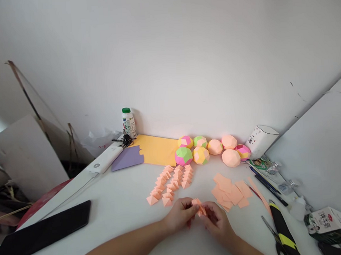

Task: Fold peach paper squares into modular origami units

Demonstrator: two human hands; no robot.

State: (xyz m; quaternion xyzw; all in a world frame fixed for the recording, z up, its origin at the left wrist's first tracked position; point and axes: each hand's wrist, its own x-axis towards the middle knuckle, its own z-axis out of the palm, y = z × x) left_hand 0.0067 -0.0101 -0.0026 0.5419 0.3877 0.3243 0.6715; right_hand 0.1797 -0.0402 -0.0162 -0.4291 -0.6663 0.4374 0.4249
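Observation:
My left hand (180, 215) and my right hand (218, 221) meet over the white table (126, 211), both pinched on a small folded piece of orange paper (199, 207). Just beyond my hands lie rows of several folded orange paper units (171, 183). To the right of these sits a loose pile of flat orange paper squares (230, 193). Several finished paper balls (201, 150), some pink, green and yellow, some plain orange, line the wall at the back.
A black phone (41, 233) lies at the left edge. A yellow sheet (158, 149), purple paper (127, 157), white power bank (104, 161), keys and a bottle (129, 123) sit at the back. Scissors (282, 232), pens, a white cup (260, 140) and a milk carton (328, 223) crowd the right.

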